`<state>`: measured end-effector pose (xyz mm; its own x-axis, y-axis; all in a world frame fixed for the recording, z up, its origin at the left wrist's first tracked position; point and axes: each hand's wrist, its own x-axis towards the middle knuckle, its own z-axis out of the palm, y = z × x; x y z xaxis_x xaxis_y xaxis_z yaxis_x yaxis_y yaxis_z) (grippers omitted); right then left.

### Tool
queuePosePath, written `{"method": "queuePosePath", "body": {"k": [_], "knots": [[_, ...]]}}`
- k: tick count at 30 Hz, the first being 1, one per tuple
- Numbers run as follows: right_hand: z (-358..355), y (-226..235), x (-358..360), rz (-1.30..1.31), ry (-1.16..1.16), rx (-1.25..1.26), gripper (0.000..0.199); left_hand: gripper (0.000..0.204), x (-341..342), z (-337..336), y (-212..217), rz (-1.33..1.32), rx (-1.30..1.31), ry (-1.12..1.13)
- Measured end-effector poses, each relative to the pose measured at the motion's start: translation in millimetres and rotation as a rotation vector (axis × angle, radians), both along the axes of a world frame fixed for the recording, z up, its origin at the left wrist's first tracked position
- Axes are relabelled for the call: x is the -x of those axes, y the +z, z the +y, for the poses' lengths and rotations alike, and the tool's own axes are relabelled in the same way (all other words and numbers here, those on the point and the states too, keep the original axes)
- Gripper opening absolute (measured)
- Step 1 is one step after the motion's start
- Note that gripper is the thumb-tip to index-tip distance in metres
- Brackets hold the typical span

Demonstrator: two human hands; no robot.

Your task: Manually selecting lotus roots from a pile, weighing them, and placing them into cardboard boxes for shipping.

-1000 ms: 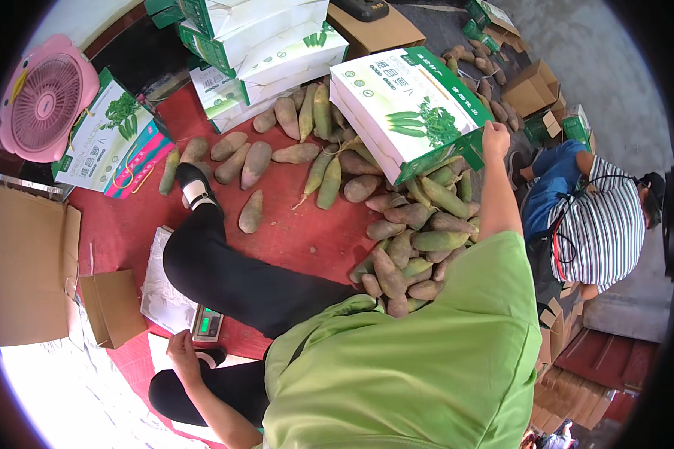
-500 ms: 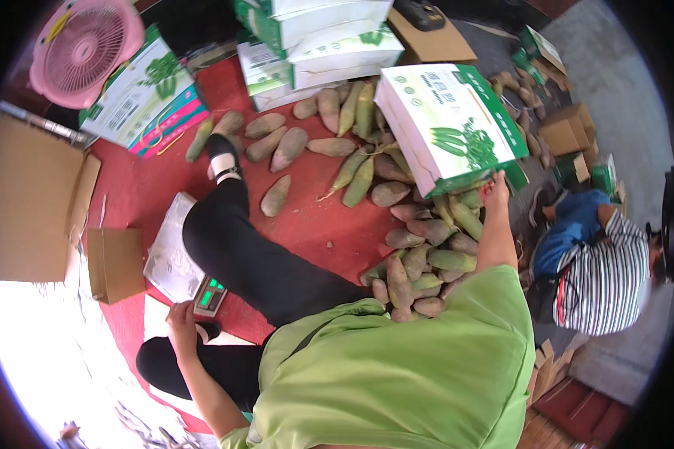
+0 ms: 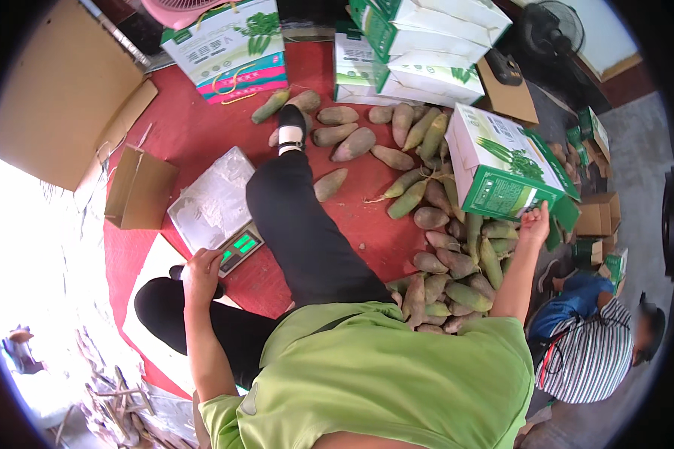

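My right hand [image 3: 533, 224] grips the lower edge of a white and green carton [image 3: 502, 159] printed with vegetables, its green flap hanging beside my wrist. The carton is tilted over the radish pile. Long radishes [image 3: 457, 262], green and purplish brown, are heaped beneath and in front of it, left of my right forearm. My left hand [image 3: 201, 275] is at the corner of a digital scale [image 3: 241, 249] with lit green digits, fingers loosely extended and holding nothing. A white foam tray [image 3: 216, 196] sits on the scale's far side.
White and green cartons [image 3: 434, 45] are stacked at the back. A pink fan [image 3: 180, 11] stands behind another carton [image 3: 228, 49] at far left. Brown cardboard boxes [image 3: 138, 191] stand left. A person in a striped shirt [image 3: 588, 352] crouches at right. Red matting [image 3: 352, 247] covers the floor.
The view has swung, so the scene sits farther right and the far left carton higher. My right hand keeps hold of the carton. My left hand is closer to the scale's display.
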<state>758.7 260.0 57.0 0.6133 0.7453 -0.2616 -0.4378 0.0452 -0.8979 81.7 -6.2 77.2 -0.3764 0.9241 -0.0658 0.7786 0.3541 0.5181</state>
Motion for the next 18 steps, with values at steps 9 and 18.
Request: {"method": "queuePosePath", "body": {"k": [9,18], "knots": [[-38,152,169,-0.497,0.174,-0.226,0.012,0.013,7,-4,10,-0.053,-0.082,0.018],[-60,200,244,-0.547,0.419,-0.486,0.028,0.012,13,-3,28,-0.212,-0.22,0.085]]}}
